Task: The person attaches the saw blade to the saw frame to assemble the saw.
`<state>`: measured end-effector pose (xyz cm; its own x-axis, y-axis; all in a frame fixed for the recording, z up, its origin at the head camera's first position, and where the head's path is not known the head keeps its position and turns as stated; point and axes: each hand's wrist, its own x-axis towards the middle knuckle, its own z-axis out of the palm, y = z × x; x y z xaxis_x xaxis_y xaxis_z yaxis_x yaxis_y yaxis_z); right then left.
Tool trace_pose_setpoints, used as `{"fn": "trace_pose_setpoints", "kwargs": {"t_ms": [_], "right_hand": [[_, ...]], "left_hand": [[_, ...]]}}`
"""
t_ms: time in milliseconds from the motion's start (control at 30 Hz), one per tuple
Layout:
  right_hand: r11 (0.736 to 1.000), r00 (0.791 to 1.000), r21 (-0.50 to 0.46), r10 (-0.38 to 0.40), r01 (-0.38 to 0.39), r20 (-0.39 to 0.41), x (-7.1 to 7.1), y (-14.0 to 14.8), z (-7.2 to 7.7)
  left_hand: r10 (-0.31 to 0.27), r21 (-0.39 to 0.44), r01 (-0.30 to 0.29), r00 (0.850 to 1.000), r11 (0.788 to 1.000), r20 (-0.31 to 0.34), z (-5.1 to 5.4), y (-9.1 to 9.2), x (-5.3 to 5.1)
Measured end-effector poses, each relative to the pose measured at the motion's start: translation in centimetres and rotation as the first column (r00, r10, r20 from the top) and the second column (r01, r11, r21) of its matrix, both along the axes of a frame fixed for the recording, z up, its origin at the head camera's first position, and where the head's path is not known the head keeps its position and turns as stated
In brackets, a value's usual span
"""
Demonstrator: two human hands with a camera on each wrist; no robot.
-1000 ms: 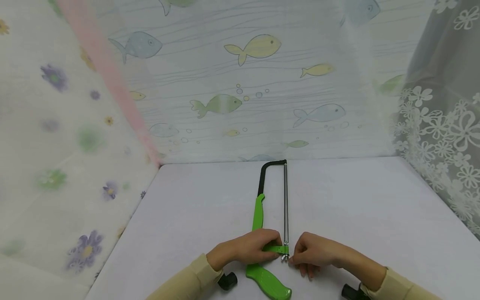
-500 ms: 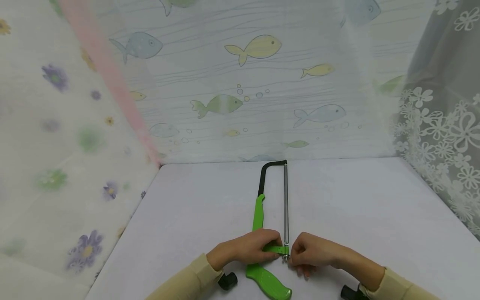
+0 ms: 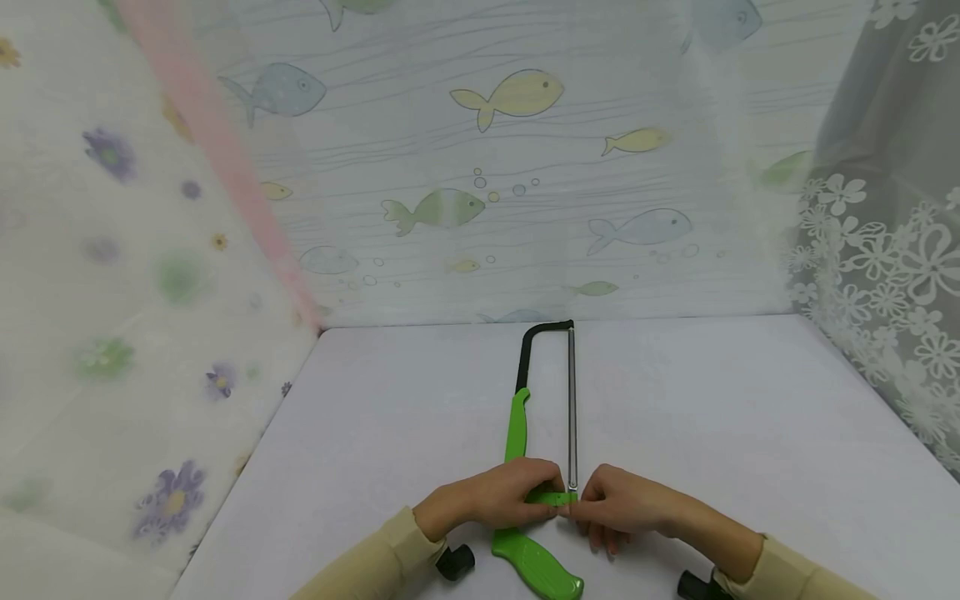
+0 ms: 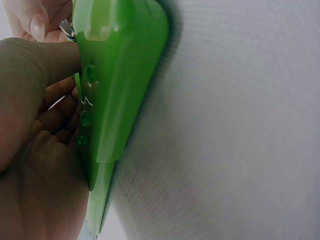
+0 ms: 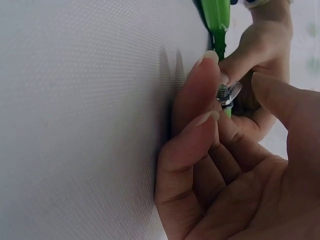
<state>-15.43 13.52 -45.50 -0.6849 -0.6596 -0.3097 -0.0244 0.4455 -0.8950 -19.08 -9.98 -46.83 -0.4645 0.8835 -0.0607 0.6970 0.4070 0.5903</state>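
Observation:
A hacksaw [image 3: 516, 427] lies on the white table, its black frame end pointing away and its green handle [image 3: 536, 565] toward me. The metal blade [image 3: 572, 400] runs along its right side. My left hand [image 3: 510, 492] grips the green frame near the lower blade mount, thumb and fingers around it in the left wrist view. My right hand [image 3: 630, 502] is at the mount's near end, with curled fingers around the metal wing nut [image 5: 232, 94]. In the right wrist view the nut shows between thumb and fingers, the thumb tip slightly apart from it. The head view hides the nut.
White cloth covers the table [image 3: 405, 392]. A fish-print curtain [image 3: 510, 208] hangs behind it, a floral one [image 3: 142, 317] at left and a lace one [image 3: 885, 275] at right. A black wrist-worn device [image 3: 456, 562] shows under the left wrist.
My right hand has moved slightly left onto the wing nut, now covering it in the head view. My left hand and the hacksaw stay in place.

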Motion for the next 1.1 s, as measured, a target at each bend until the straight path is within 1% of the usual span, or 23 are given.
{"fn": "trace_pose_setpoints", "kwargs": {"t_ms": [167, 333, 933, 1100], "right_hand": [[1.000, 1.000, 0.006, -0.018, 0.018, -0.011, -0.07, -0.20, -0.11], [0.999, 0.999, 0.021, -0.030, 0.031, -0.014, -0.02, -0.22, -0.12], [0.998, 0.999, 0.041, -0.045, 0.046, -0.011, 0.10, -0.17, 0.17], [0.999, 0.999, 0.038, -0.033, 0.033, -0.008, 0.18, 0.23, 0.28]], "left_hand": [[0.001, 0.000, -0.001, 1.000, 1.000, -0.012, -0.08, -0.03, -0.02], [-0.003, 0.006, 0.003, 1.000, 1.000, -0.005, -0.18, -0.04, -0.06], [-0.003, 0.012, 0.003, 1.000, 1.000, 0.007, -0.15, -0.05, -0.02], [0.000, 0.007, 0.000, 1.000, 1.000, 0.008, -0.13, -0.06, -0.04]]}}
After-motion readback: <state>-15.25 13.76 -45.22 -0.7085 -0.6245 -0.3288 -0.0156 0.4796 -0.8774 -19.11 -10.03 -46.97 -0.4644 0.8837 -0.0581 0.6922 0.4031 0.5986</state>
